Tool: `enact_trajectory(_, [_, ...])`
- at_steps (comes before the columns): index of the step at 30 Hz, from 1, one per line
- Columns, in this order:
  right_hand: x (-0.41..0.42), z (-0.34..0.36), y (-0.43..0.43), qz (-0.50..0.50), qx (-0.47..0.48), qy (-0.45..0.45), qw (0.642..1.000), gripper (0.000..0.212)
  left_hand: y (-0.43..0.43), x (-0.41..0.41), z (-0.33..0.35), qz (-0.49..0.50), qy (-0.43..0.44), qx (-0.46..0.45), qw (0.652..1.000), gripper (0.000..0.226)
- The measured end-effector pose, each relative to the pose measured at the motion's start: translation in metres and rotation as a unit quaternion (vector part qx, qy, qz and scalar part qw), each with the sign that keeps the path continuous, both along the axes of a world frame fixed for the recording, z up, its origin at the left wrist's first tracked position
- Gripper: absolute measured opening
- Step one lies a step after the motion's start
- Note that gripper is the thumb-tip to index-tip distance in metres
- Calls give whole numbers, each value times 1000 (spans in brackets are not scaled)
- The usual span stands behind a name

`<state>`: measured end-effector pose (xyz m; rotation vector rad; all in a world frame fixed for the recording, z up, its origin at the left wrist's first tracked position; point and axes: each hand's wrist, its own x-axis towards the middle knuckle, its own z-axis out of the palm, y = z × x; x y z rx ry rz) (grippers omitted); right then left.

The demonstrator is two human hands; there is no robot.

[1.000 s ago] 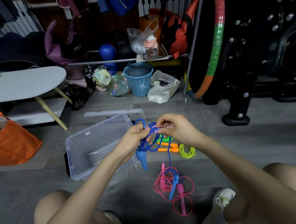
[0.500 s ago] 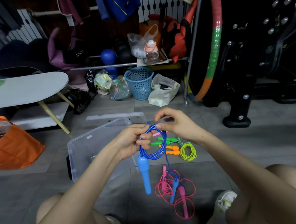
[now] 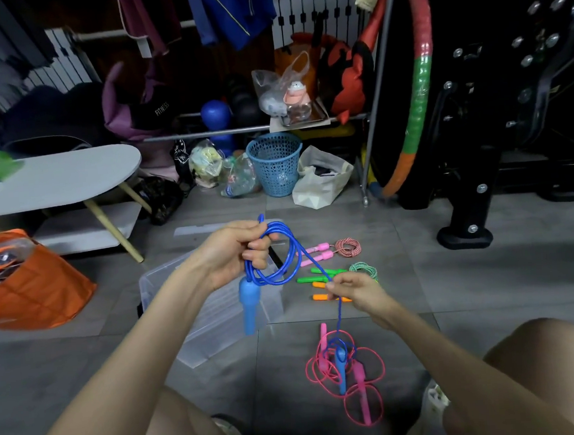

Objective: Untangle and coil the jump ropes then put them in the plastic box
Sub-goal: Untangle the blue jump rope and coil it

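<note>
Coiling limp blue cord jump rope (image 3: 249, 305) above clear plastic box (image 3: 217, 310): left hand (image 3: 227, 255) clasps loops, right hand (image 3: 355, 290) pinches free strand; likely light, springy, so grip loops together.

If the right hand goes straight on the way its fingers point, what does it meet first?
Probably the loops of the blue rope gripped by the left hand; the right hand, pinching that rope, points up-left at them. The green handles lie in that line, but seemingly lower, on the floor.
</note>
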<state>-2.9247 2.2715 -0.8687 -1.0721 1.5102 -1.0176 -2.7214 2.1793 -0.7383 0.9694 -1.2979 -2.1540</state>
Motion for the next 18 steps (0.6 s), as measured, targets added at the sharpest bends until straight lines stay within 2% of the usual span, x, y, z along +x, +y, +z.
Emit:
enact_trajectory(4, [-8, 18, 9, -151, -36, -32, 987, 6, -3, 4, -12, 31, -67, -60, 995, 22])
enact_trajectory(6, [3, 52, 13, -186, -107, -63, 975, 6, -4, 2, -17, 59, -81, -86, 991, 22])
enact_trajectory(8, [16, 88, 15, -213, -210, -47, 953, 9, -5, 1, -21, 81, -85, -110, 987, 22])
enact_trajectory(11, [28, 120, 13, -261, -354, 97, 893, 12, -5, -1, -24, 91, -83, -137, 983, 25])
enact_trajectory(14, [34, 133, 6, -304, -437, 173, 829, 13, -3, -1, -28, 93, -94, -169, 977, 24])
enact_trajectory(16, [37, 126, -5, -277, -407, 286, 822, 13, -3, 0, -31, 102, -92, -173, 975, 21])
enact_trajectory(18, [34, 102, -18, -177, -300, 497, 795, 2, -4, 0, -33, 118, -75, -161, 977, 21])
